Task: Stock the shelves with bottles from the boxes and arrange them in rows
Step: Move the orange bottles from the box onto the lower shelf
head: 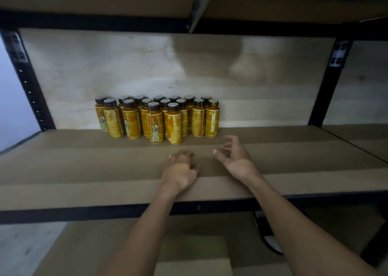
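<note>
Several yellow bottles (156, 118) with dark caps stand upright in rows at the back of the brown shelf board (84, 166), left of centre. Two of them, at the front middle, stand forward of the rest. My left hand (180, 168) hovers over the shelf just in front of the bottles, fingers loosely curled and holding nothing. My right hand (235, 158) is beside it, palm turned inward, fingers spread and empty. Neither hand touches a bottle.
A black metal frame (27, 82) holds the shelf, with uprights at left and right (327, 86) and a pale back panel. Another shelf board runs overhead. A cardboard box (193, 254) sits below the shelf's front edge, between my forearms.
</note>
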